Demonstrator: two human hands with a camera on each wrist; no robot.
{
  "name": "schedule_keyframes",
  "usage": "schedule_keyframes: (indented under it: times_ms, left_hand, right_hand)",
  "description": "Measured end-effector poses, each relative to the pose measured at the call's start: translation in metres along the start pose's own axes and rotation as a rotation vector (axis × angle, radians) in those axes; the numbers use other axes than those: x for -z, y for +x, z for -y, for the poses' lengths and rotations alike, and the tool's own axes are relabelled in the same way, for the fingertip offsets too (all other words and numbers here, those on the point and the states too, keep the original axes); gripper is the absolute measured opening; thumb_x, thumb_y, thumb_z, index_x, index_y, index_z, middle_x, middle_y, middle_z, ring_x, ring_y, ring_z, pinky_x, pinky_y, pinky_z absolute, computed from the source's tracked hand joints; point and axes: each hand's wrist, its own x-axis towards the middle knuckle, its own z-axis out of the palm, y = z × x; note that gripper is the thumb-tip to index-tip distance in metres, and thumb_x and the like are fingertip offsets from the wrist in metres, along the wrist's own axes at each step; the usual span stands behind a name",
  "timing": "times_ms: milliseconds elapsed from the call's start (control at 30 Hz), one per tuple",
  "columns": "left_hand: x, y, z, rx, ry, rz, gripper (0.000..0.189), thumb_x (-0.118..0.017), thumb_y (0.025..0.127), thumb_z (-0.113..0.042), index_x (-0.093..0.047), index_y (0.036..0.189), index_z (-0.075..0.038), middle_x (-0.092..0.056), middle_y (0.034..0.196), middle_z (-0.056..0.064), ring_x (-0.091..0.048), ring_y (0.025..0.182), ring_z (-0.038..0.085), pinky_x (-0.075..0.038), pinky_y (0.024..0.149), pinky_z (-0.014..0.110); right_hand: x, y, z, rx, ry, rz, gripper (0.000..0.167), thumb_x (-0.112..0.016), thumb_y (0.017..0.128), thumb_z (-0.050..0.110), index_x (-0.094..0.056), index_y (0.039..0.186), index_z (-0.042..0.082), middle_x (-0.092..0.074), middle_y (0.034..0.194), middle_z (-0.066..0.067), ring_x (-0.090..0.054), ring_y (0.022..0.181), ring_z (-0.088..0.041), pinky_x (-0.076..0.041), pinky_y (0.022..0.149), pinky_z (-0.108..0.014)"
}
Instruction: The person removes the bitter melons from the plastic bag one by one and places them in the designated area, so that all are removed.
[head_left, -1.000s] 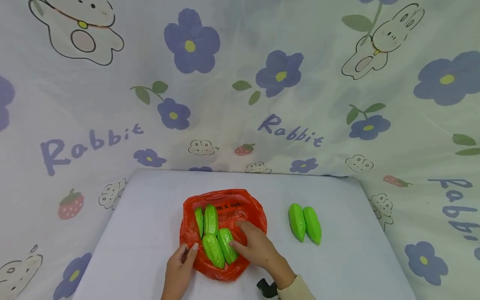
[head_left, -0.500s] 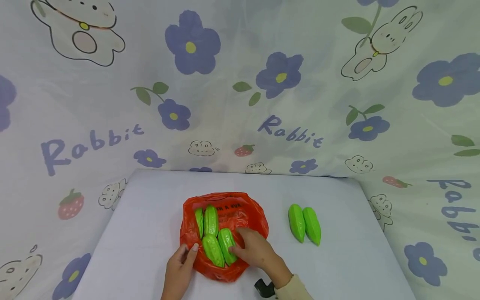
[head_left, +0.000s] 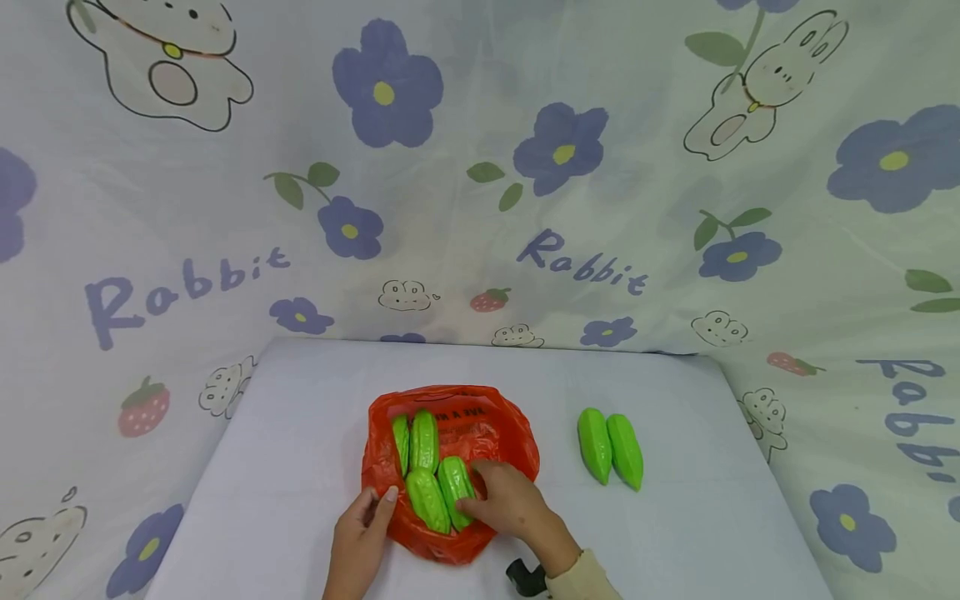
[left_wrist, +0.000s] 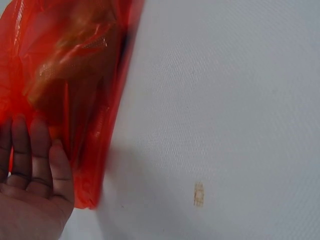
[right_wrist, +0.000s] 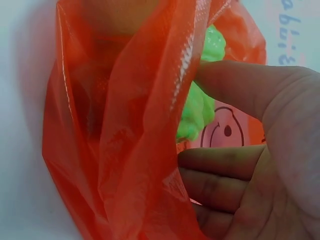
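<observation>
A red plastic bag (head_left: pixel 517 425) stands with its mouth spread wide and holds several green bitter melons (head_left: pixel 425 442). At the bag's near left rim my left hand (head_left: pixel 360 533) pinches the plastic, thumb inside; in the left wrist view its fingers (left_wrist: pixel 41 150) lie along the outside. My right hand (head_left: pixel 510 500) reaches over the near right rim. Its thumb and fingers curl about the front right bitter melon (head_left: pixel 455 483). In the right wrist view that bumpy melon (right_wrist: pixel 200 110) shows beyond the rim, while the bag's plastic covers the fingertips.
Two more bitter melons (head_left: pixel 609 448) lie side by side on the white table (head_left: pixel 675 400), right of the bag. A black fitting (head_left: pixel 525 577) shows at my right wrist. Patterned cloth (head_left: pixel 420 192) hangs behind the table and along both sides.
My right hand has moved slightly down and closer round the front right bitter melon. The bag's right side has shifted a little outward. My left hand stays at its rim.
</observation>
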Motion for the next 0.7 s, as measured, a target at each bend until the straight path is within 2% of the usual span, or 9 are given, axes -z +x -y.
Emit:
schedule_keyframes:
  times_ms: [133,367,700]
  left_hand:
    - [-0.0009,0.0,0.0004,-0.006,-0.003,-0.007,0.047,-0.06,0.105,-0.051,-0.051,0.089,-0.008,-0.044,0.075,0.002,-0.047,0.074,0.016,-0.04,0.063,0.026]
    - [-0.001,0.0,0.0014,-0.013,-0.005,-0.004,0.05,-0.059,0.104,-0.054,-0.05,0.088,-0.008,-0.044,0.075,0.004,-0.046,0.074,0.016,-0.039,0.062,0.026]
    - [-0.001,-0.0006,0.0015,-0.02,-0.018,-0.011,0.047,-0.06,0.105,-0.05,-0.05,0.088,-0.008,-0.044,0.074,0.002,-0.046,0.072,0.016,-0.039,0.062,0.026]
  right_hand:
    - [-0.0026,0.0002,-0.0002,-0.001,-0.009,-0.001,0.057,-0.084,0.088,0.043,-0.069,0.129,0.007,-0.071,0.118,-0.001,-0.065,0.107,-0.018,-0.057,0.091,-0.043]
    - [-0.0047,-0.0007,0.0007,-0.011,0.0,0.005,0.044,-0.086,0.086,0.042,-0.073,0.114,0.011,-0.065,0.094,0.009,-0.056,0.083,-0.009,-0.052,0.07,-0.03]
    - [-0.0091,-0.0006,0.0026,-0.035,-0.064,-0.018,0.051,-0.087,0.084,0.045,-0.072,0.117,0.009,-0.069,0.104,0.0,-0.059,0.091,-0.013,-0.056,0.077,-0.035]
